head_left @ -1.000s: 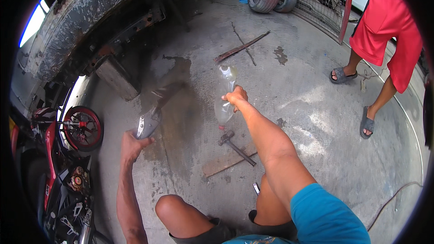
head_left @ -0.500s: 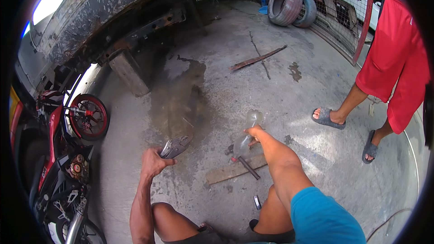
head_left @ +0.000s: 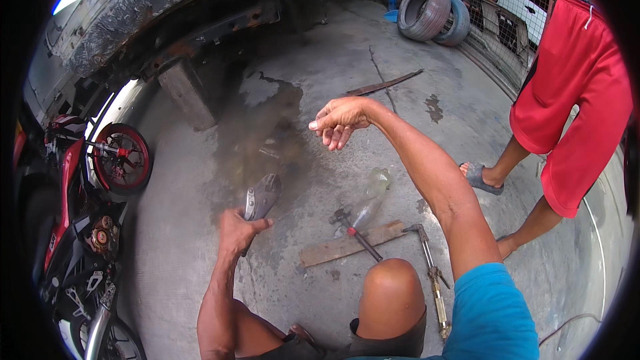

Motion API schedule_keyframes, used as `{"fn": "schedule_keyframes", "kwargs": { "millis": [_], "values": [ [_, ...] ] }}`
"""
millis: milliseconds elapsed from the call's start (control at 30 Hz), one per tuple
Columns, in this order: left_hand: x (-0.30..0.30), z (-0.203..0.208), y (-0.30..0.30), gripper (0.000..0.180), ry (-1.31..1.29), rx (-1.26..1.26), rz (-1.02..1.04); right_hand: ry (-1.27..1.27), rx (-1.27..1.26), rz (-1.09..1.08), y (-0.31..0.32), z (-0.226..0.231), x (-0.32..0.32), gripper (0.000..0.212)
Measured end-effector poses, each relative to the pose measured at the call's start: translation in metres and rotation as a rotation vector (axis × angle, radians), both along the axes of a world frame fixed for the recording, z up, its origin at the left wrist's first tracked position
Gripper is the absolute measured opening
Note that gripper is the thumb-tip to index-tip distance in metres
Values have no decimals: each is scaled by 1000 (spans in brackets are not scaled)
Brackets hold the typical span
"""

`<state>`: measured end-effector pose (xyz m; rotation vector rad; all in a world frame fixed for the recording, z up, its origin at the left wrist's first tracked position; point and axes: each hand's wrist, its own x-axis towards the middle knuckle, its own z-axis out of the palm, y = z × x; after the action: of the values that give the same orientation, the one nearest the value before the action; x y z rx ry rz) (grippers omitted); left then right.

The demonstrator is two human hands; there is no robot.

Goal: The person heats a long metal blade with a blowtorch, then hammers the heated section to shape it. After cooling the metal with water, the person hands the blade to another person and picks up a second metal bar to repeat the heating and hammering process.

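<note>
My left hand [head_left: 239, 232] grips a dark, curved metal piece [head_left: 269, 195] with a shiny strip along one side, holding it above the floor beside the wet patch. I cannot make out its exact kind. Higher up, my right hand [head_left: 340, 122] hangs in the air, empty, its fingers loosely bent and apart. Below it a clear plastic bottle [head_left: 372, 199] lies on the concrete. Close to the bottle's near end is a hammer [head_left: 364, 243], its handle resting across a wooden board [head_left: 321, 253]. A cutting torch [head_left: 435, 279] lies by my right knee.
A damaged vehicle body [head_left: 167, 13] stands propped on a wooden block [head_left: 187, 93]. At left is a red motorcycle [head_left: 70, 190]. Sticks [head_left: 383, 85], two tyres [head_left: 425, 10] and a mesh fence lie beyond. A person in red shorts [head_left: 580, 107] stands at right.
My right hand has let go of the bottle and risen up and leftward. The metal piece in my left hand has tilted more upright. The cutting torch has come into sight.
</note>
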<state>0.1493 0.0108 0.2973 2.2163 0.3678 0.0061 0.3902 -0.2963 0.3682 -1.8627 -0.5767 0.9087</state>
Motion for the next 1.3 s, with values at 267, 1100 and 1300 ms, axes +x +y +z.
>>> {"fn": "schedule_keyframes", "kwargs": {
  "millis": [267,1100,1300],
  "values": [
    [-1,4,-11,43,-5,133,-59,-472,928,-873,42,-57,-78,54],
    [-15,76,-251,27,-340,-514,-262,4,937,-543,-73,-56,-271,125],
    [-27,77,-292,33,-340,-663,-328,-115,914,-615,-109,-41,-292,128]
  ]
}}
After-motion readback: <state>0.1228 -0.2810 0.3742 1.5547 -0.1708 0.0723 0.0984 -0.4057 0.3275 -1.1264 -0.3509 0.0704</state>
